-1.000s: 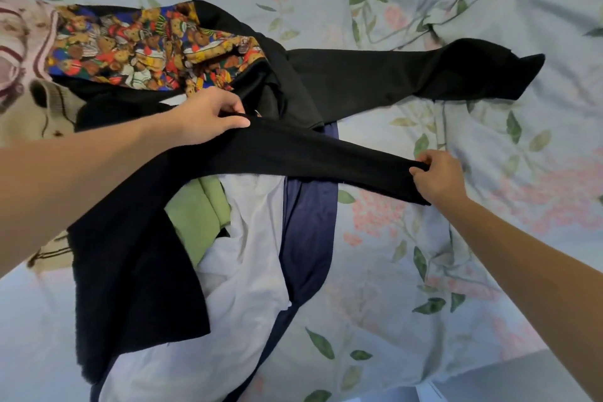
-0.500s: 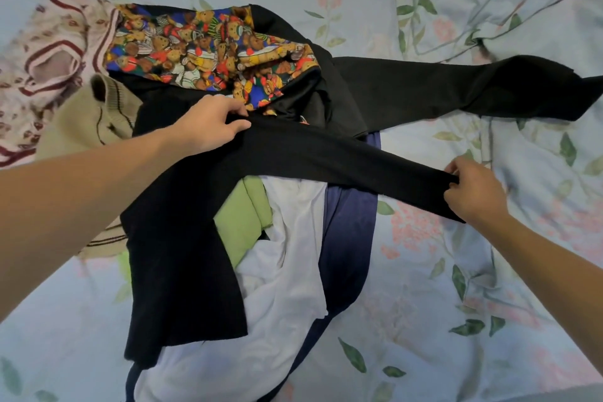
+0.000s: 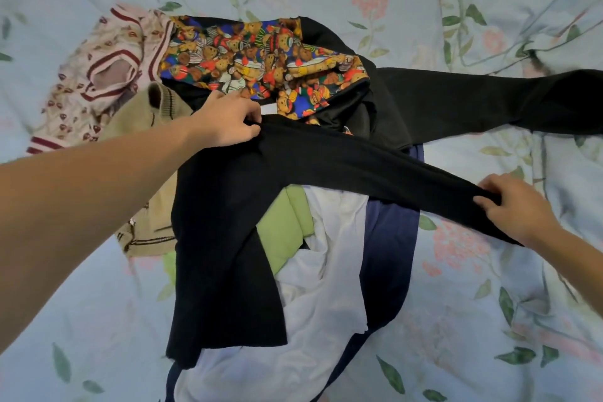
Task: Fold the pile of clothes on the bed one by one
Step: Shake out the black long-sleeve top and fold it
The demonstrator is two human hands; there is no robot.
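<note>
Black garment [image 3: 228, 254]: lies on top of the pile at the centre of the view, body hanging toward 6 o'clock, one long sleeve stretched across toward 4 o'clock, the other sleeve reaching out flat on the bed toward 3 o'clock.
Left hand [image 3: 225, 122]: comes in from 9 o'clock; fingers curled and clamped on the black cloth where the near sleeve meets the body.
Right hand [image 3: 512, 206]: comes in from 4 o'clock; fingers pinched together on the cuff end of the near sleeve, thumb on top, the sleeve drawn taut between the two hands.
Pile of clothes [image 3: 329, 271]: sits under the black garment, spreading from 12 to 6 o'clock.
Teddy-bear print cloth [image 3: 261, 62]: at 12 o'clock, just beyond the left hand, touching the black garment's upper edge.
Green piece [image 3: 287, 225]: under the taut sleeve, beside the black body.
White piece [image 3: 326, 287]: just right of the green one, running down to 6 o'clock.
Navy piece [image 3: 388, 254]: along the white piece's right edge.
Beige knit [image 3: 153, 111]: at 10 o'clock, partly under the left forearm.
Pink patterned top [image 3: 98, 75]: farther out at 10 o'clock, with dark red striped trim.
Bed [image 3: 489, 320]: covered by a pale blue sheet printed with pink flowers and green leaves, creased toward 2 o'clock.
</note>
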